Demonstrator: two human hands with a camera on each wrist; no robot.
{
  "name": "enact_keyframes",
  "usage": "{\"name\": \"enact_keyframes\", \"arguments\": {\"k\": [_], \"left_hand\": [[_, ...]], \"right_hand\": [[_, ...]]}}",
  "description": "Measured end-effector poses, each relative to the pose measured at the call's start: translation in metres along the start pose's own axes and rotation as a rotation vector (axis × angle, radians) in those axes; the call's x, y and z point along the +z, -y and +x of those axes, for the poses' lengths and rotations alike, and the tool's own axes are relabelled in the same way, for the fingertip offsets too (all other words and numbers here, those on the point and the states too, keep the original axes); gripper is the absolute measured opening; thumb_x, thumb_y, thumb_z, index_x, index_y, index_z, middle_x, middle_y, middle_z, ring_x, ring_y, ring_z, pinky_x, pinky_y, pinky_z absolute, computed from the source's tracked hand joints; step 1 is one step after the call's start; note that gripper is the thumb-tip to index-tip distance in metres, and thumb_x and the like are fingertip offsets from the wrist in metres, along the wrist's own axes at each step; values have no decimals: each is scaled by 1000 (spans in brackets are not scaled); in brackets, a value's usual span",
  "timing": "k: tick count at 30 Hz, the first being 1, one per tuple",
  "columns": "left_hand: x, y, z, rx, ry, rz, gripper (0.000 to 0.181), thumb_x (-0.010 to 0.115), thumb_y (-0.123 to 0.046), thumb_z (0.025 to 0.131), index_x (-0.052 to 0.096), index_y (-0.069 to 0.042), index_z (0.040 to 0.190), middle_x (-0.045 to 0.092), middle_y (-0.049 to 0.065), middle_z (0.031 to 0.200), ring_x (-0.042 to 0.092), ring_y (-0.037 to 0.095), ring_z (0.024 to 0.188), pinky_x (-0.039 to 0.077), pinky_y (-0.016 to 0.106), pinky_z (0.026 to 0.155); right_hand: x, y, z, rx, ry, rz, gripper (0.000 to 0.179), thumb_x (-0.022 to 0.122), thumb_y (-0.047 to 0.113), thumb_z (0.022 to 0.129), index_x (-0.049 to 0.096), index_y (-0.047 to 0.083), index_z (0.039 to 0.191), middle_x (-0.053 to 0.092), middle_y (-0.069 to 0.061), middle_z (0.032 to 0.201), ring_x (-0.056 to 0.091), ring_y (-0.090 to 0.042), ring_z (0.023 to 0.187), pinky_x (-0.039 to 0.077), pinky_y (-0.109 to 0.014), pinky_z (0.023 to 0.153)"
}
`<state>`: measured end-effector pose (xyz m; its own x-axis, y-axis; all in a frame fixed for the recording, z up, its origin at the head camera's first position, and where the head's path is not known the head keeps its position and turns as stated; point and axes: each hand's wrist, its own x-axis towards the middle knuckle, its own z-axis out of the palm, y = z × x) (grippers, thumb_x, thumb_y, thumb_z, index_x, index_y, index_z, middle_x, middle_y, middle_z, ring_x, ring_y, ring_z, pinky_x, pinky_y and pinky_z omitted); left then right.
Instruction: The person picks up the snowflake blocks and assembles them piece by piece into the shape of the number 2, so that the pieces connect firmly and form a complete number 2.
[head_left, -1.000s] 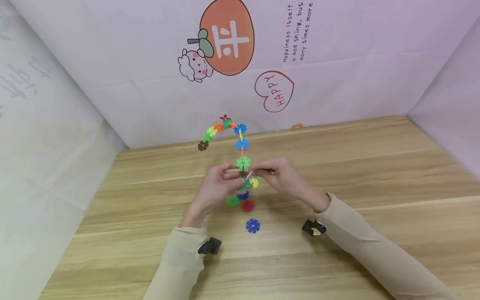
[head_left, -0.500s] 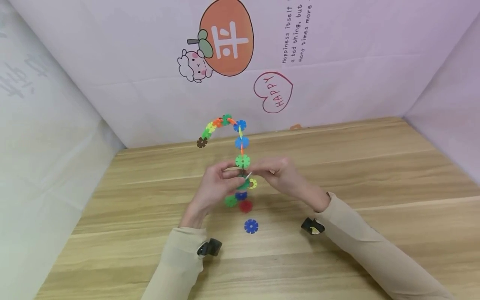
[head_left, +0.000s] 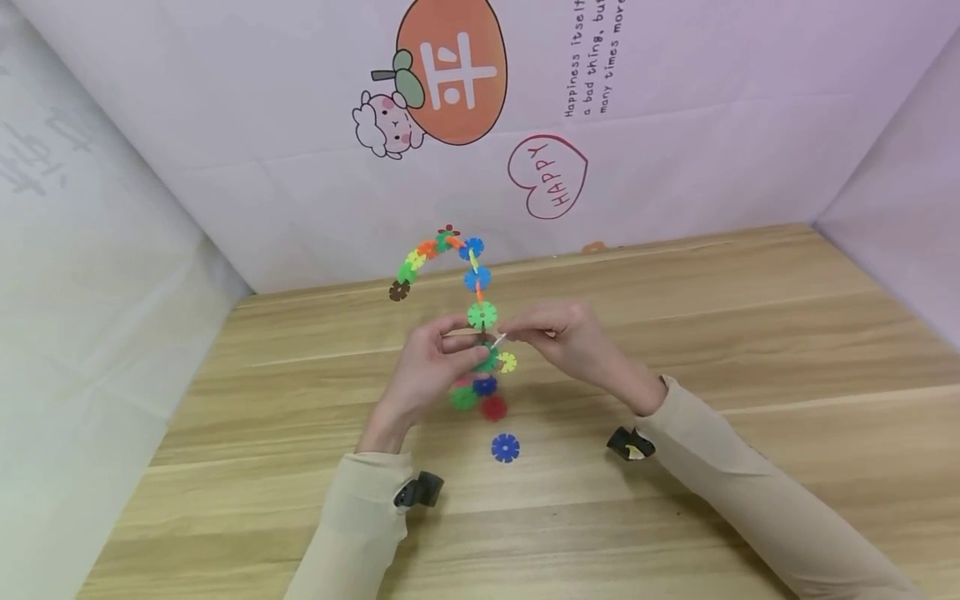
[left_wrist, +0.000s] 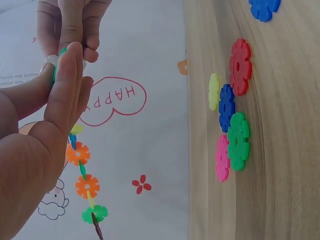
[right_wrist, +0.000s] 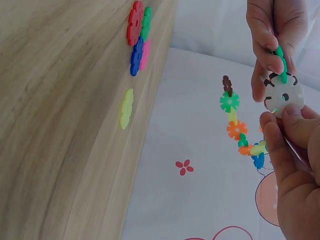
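My left hand (head_left: pixel 431 367) pinches a green flower-shaped disc (head_left: pixel 491 360) at the lower end of a chain of interlocking plastic discs. That chain rises through a light green disc (head_left: pixel 482 315) and a blue disc (head_left: pixel 477 278), then arches left to a brown disc (head_left: pixel 399 290) hanging at its tip. Between thumb and fingers, my right hand (head_left: pixel 570 337) holds a white notched disc (right_wrist: pixel 295 95). In the right wrist view, the green disc (right_wrist: pixel 281 62) is edge-on at the white disc's notched rim, crosswise to it. Left fingers partly hide the green disc in the head view.
Loose discs lie on the wooden table (head_left: pixel 712 333) below the hands: yellow (head_left: pixel 507 362), dark blue (head_left: pixel 484 385), green (head_left: pixel 463 397), red (head_left: pixel 493 407) and pink (left_wrist: pixel 223 157). Another blue disc (head_left: pixel 506 448) lies nearer the person. A printed white backdrop (head_left: pixel 675 167) stands behind.
The chain's upper part has swayed slightly left. Both hands keep their grips on the green and white discs, in almost the same place.
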<state>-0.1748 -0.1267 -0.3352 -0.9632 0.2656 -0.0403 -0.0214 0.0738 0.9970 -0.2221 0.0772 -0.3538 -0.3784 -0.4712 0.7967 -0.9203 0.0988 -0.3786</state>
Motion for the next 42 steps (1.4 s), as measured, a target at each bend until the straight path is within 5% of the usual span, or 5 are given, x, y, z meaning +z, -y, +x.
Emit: {"name": "enact_keyframes", "arguments": {"k": [9,29,42], "left_hand": [[1,5,2,16,13,34,34,63,2,90,59,-4,123,67,16,116,68,25,99,56,37,76],[6,6,2,11,13,-22,29,58,2,93,57,2,122,66,19,116,65,30,106,55,37,80],[9,6,1,-14,-7,-34,32,51,2,97,52,1,128,64,20,119,63,28,109,52,38,86]], "right_hand": [[-1,6,2,-89,48,-152,21,72,-17,72,74,-2,85,73,-12,84,71,-23,77,57,-28,68],[-6,12,0,-182,199,-285,29,74,-16,71,73,0,95,72,-10,95,70,-21,88,55,-28,78],[1,11,-3,-69,145,-241,25,70,-18,74,74,-2,92,73,-10,89,71,-21,81,56,-26,69]]}}
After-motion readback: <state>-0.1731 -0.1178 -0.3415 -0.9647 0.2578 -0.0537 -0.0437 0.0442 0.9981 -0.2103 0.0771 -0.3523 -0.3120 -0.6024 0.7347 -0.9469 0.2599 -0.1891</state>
